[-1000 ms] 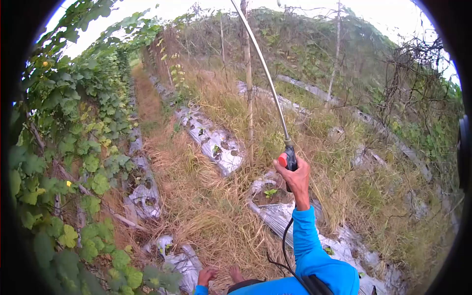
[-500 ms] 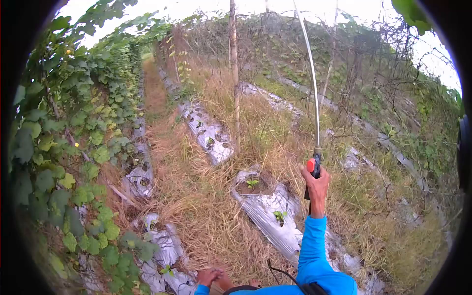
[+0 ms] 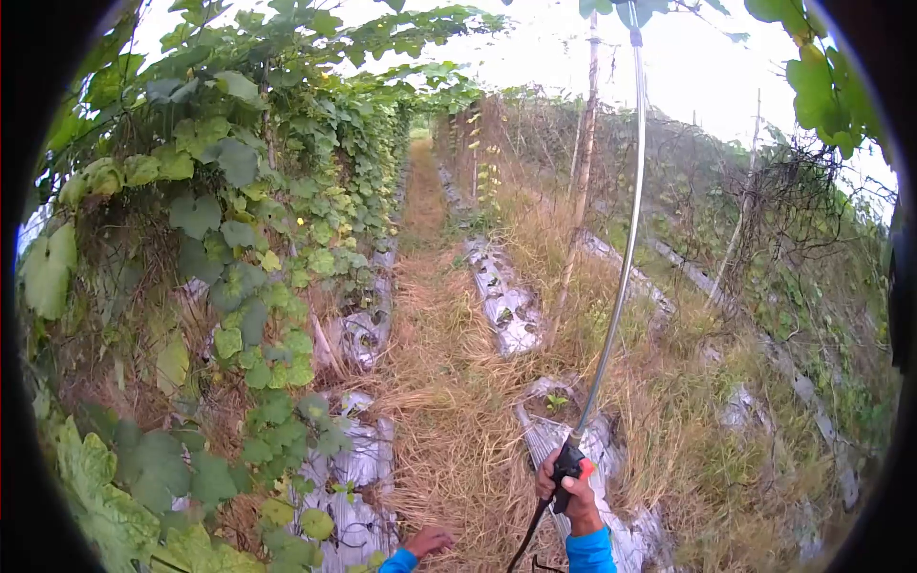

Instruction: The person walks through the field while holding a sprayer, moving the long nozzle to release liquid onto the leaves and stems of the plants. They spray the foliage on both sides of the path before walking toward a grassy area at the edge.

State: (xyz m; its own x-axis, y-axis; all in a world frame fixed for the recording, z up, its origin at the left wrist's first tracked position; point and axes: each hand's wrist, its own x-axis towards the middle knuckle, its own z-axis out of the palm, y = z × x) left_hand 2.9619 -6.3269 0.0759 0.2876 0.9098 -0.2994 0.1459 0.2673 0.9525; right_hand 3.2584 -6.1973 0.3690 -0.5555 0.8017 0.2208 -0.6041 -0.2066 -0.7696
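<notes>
My right hand [image 3: 581, 506] is closed round the black handle of a sprayer wand [image 3: 628, 267], with a red part beside the thumb. The long metal tube rises steeply from the fist, leaning slightly right, and its tip reaches the leaves at the top edge. A black hose [image 3: 528, 540] drops from the handle. Low in the view, my left hand [image 3: 432, 541] hangs over the dry grass, its fingers loosely extended and holding nothing. A small green seedling [image 3: 556, 402] grows through plastic mulch [image 3: 544, 437] near the wand's lower end.
Leafy vines [image 3: 239, 277] on a trellis line the left side. Between mulched beds runs a path of dry grass [image 3: 430, 334]. A wooden post [image 3: 578, 205] leans right of the path. Withered vines [image 3: 788, 205] hang at right, and leaves [image 3: 823, 91] droop overhead.
The view has turned left and up. My right hand sits lower in view, and the wand tip has gone up to the overhead leaves. My left hand shows slightly further right.
</notes>
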